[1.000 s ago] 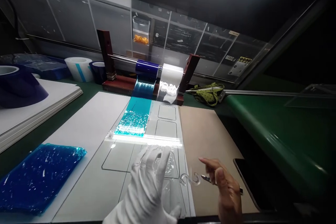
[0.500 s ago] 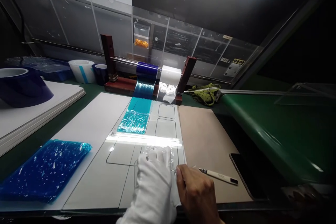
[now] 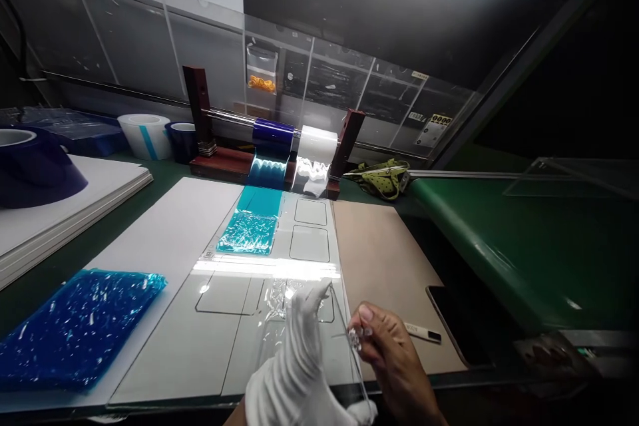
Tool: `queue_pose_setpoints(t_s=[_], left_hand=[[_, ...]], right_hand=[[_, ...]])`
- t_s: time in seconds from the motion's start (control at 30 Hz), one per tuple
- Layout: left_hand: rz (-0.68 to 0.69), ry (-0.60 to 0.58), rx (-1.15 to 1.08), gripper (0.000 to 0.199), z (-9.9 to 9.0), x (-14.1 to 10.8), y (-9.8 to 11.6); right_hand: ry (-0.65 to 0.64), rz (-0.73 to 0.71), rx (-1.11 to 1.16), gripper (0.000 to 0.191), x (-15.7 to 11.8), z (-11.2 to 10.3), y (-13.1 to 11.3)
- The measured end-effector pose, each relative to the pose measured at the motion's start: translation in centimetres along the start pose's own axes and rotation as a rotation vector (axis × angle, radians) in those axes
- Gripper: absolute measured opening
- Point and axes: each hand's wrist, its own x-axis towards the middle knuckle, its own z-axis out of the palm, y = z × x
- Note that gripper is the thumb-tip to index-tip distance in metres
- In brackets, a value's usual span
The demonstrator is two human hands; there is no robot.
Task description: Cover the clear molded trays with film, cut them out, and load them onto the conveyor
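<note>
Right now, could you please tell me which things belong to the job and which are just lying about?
Likely in use:
clear panel, in the left hand
clear curled piece, in the right hand
blue film roll

Likely lying about:
pen
phone
green dotted pouch

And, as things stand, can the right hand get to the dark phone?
Probably yes: the phone lies close beyond the right hand, with only a slim pen visible between. But this hand appears to pinch a small clear piece, so grasping may need that released first.
</note>
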Motion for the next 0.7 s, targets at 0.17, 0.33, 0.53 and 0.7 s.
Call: queue_pose_setpoints(t_s=[0.17,0.33,0.53,0.7], left_hand=[[-0.045,-0.209,0.410,0.087,-2.5,1.9,2.1],[-0.050,-0.318,0.540,0.086,-3.7,1.9,1.4],[0.064,-0.352,0.244,0.111,-3.9,0.8,-0.6],[0.080,-0.072,-0.017,0.110,-3.0,-0.3,-1.4]], right_hand=[[0.283,-0.539,-0.942,0.035,-0.5,0.9,0.3],[0.139,-0.416,-0.876,0.038,-0.3,1.2,1.3],[-0.210,0.005,-0.392,0.046,-0.5,-2.0,-0.1],[0.780,-0.557,-0.394,0.040,-6.3,-8.8,-1.4]])
